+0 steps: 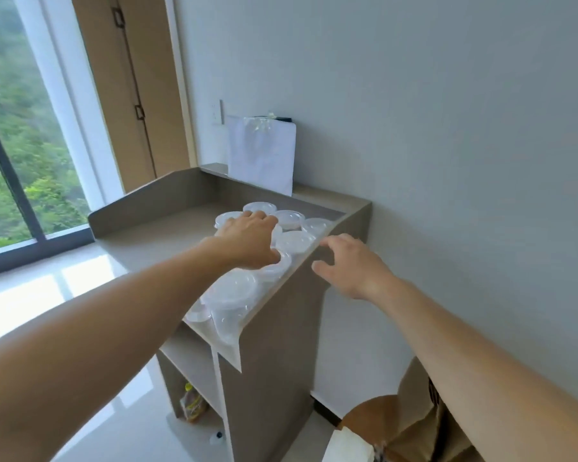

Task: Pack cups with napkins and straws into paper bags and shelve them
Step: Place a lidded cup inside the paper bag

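Several clear lidded plastic cups [294, 241] stand in a cluster along the right side of a grey counter [167, 241]. My left hand [251, 240] lies over the top of one cup in the cluster, fingers curved down around its lid. My right hand [351, 265] hovers just off the counter's right side wall, fingers spread and loose, holding nothing. A white paper bag [262, 158] leans upright against the wall at the back of the counter. Brown paper bags [411, 425] sit at the bottom right, under my right forearm.
The counter has raised side walls [147, 198] and open shelves below, where a small packet [191, 405] lies. A white napkin-like stack [347, 445] shows at the bottom edge. A large window [17, 135] and a wooden door [127, 85] are on the left.
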Available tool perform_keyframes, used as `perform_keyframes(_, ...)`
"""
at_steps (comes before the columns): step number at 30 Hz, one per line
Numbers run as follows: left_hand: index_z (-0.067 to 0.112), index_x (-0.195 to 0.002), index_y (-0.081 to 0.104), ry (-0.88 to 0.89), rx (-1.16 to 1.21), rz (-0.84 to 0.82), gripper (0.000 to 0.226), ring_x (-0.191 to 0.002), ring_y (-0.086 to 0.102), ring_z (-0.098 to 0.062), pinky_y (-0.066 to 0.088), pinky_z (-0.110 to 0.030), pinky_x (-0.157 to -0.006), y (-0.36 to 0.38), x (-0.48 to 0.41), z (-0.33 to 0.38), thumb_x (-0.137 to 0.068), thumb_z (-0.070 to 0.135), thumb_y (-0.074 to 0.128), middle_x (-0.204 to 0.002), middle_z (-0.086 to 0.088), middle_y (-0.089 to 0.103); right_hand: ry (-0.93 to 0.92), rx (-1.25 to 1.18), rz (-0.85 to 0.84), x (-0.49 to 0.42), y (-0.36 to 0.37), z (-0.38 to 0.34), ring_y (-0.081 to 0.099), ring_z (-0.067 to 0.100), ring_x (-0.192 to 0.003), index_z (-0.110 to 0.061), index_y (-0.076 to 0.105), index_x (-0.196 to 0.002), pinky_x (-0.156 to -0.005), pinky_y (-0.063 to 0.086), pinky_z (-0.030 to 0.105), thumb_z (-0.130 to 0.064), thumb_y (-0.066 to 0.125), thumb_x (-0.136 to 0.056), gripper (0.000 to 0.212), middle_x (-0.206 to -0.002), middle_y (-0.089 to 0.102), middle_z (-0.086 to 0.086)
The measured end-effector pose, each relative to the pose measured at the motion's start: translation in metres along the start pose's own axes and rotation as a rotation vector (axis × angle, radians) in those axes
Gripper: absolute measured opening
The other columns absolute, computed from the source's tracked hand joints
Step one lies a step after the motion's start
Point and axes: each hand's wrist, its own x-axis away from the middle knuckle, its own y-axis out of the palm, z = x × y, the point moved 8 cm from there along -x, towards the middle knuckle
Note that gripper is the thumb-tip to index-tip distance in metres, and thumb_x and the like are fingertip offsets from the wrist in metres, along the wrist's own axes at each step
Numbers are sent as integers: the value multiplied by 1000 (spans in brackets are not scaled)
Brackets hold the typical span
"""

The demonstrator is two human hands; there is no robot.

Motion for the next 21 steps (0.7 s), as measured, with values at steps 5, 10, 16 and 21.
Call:
perform_keyframes(5,22,-137,45,-110,68,-7,57,-129,43,-27,41,-43,-99,1,-17,-98,-86,42,59,-140,-3,48,-76,36,-25,-77,18,-70,36,22,-138,-19,42,-145,-106,35,37,-43,51,-95,56,-151,39,2)
perform_keyframes(10,22,-142,42,-190,118,-57,62,-131,41,-27,42,-42,-99,23,-37,-177,-88,46,59,-142,-3,45,-63,82,-101,-157,53,-117,44,25,-132,-20,42,-145,-103,40,39,-48,51,-93,60,-149,41,5)
perform_keyframes(16,18,-141,41,-220,136,-111,64,-130,42,-28,44,-42,-97,54,-63,-233,-87,46,60,-142,-6,45,23,182,-153,-226,93,-135,45,27,-128,-19,44,-139,-97,44,41,-59,56,-85,69,-144,44,4)
perform_keyframes(21,21,-147,36,-198,175,-150,68,-132,40,-26,43,-40,-98,78,-75,-248,-88,46,59,-142,-4,44,109,235,-166,-261,117,-137,46,29,-124,-20,46,-135,-93,42,40,-70,56,-76,78,-137,46,3)
